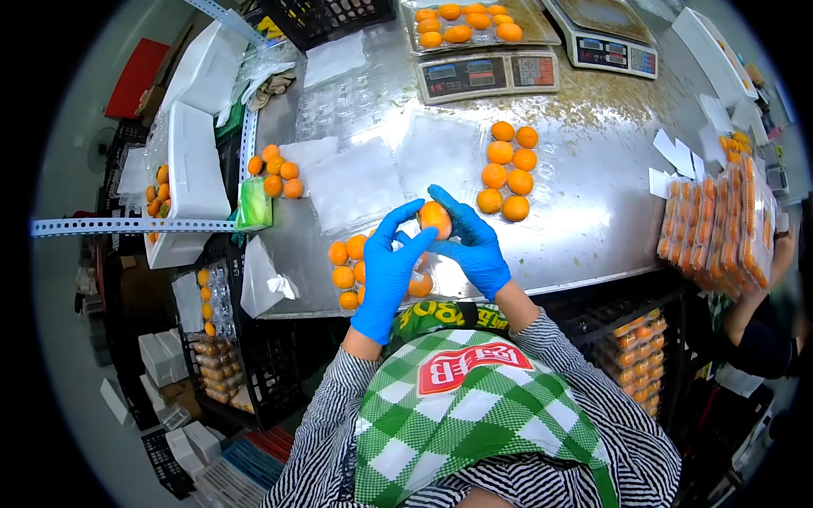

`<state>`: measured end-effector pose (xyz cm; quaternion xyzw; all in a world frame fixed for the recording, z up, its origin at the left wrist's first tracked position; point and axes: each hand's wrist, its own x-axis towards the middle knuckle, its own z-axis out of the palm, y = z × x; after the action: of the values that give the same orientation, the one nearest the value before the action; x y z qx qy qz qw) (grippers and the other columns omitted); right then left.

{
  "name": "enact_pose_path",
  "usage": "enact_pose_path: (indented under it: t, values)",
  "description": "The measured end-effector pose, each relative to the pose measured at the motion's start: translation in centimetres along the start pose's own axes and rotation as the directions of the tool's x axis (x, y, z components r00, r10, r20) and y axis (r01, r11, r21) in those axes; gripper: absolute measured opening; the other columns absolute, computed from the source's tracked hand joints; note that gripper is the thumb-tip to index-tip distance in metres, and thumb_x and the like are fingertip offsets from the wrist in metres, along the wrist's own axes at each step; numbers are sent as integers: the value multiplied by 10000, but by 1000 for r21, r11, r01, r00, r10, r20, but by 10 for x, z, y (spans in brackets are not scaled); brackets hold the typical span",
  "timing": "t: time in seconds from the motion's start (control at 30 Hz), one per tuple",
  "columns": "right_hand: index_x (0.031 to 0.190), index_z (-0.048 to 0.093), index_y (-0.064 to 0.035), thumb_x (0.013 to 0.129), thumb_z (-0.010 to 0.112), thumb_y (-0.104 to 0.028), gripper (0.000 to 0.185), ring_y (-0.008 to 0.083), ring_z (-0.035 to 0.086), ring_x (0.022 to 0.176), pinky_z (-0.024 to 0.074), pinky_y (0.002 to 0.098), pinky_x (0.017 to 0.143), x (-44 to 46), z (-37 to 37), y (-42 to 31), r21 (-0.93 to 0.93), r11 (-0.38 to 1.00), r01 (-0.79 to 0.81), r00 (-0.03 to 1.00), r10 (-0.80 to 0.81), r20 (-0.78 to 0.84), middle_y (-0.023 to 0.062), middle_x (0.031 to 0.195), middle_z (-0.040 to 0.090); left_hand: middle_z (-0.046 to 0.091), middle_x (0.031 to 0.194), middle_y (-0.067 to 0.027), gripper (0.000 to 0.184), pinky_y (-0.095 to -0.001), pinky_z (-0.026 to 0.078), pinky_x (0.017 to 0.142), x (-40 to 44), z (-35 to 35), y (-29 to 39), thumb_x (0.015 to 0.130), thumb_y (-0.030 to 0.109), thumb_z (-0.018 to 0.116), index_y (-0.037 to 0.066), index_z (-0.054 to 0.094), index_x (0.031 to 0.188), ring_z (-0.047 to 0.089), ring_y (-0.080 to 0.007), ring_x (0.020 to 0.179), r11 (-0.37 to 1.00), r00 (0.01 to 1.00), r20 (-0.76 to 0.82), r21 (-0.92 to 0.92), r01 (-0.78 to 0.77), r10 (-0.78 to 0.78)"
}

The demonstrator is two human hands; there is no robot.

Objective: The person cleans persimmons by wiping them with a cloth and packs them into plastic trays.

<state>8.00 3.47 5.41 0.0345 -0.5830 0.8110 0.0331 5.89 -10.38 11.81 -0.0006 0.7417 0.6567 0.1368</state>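
Observation:
Both my hands wear blue gloves. My left hand (386, 262) and my right hand (476, 250) hold one orange fruit (435, 219) between them, above the metal table (584, 203). Fingers of both hands are closed round it. Beneath and left of my hands lies a group of oranges (343, 277), partly hidden by my left hand; one more orange (420, 284) shows between my wrists. Beyond my right hand a clear tray (546, 152) holds two columns of oranges (519, 181). White square sheets (356, 182) lie flat past my left hand.
A loose cluster of oranges (290, 170) sits at the left. Scales (489, 76) stand at the back, one bearing oranges. Stacked packs of fruit (716, 229) are at the right, beside another person's arm (745, 309). Black crates with packs (639, 360) stand below the table edge.

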Motion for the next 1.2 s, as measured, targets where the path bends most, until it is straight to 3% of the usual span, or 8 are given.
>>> enact_pose_path:
  t: [0.13,0.3,0.5,0.8,0.93,1.03,1.13,1.2]
  values:
    - [1389,372,-116,779,674,-29,686,122,543,1011,465,257,877,-6,-9,-4,34,999,-19,999,17,32,46,1197,519,593,1115,-54,455,-201,420,769,3,3,-4,791,144,671,37,562,1220,508,-73,857,997,997,53,-46,60,-58]
    - [1377,363,-69,809,627,4,631,155,553,1059,463,269,915,-17,-21,-14,170,976,-137,990,130,49,71,1281,483,594,1171,-65,416,-179,441,697,5,7,-20,837,145,620,52,557,1238,493,-47,717,972,989,115,-202,119,-97]
    - [1342,408,-72,796,640,13,599,146,571,1010,479,259,878,-26,-32,-19,302,898,-318,941,339,-15,79,1247,497,591,1184,-70,357,-171,428,672,-1,18,-24,893,155,539,26,559,1225,505,-42,701,953,988,110,-273,134,-107]
    - [1314,420,-84,738,682,54,648,115,576,932,491,235,817,-37,-43,-21,288,953,-95,968,156,-197,54,1239,496,647,1067,-45,293,-163,403,616,-8,37,-32,892,168,554,20,610,1138,479,-25,658,972,991,62,-200,127,-117]
    - [1301,429,-92,711,698,55,665,94,559,886,484,222,771,-39,-50,-16,156,986,51,973,-14,-231,41,1275,486,633,1054,-60,341,-181,421,668,-16,52,-18,873,173,580,19,586,1178,499,-33,690,996,996,33,-50,79,-78]
    - [1295,434,-93,698,711,46,673,87,550,876,475,217,749,-41,-53,-14,14,994,109,966,-103,-236,39,1296,479,643,991,-44,341,-186,420,678,-22,70,-2,853,157,614,42,597,1174,502,-42,715,997,997,-31,49,-64,66]
    - [1288,437,-89,691,724,33,673,87,549,886,470,215,745,-45,-54,-10,-38,993,114,967,-120,-226,44,1298,479,640,945,-33,347,-195,417,693,-23,71,-8,841,164,633,50,606,1168,510,-56,754,997,998,23,46,63,-64]
    - [1285,440,-86,689,729,25,672,87,547,887,470,215,750,-48,-55,-7,-2,995,97,969,-95,-230,44,1296,481,642,896,-3,329,-170,392,615,-18,70,-14,811,138,668,61,634,1129,469,-27,677,999,998,21,2,51,-51]
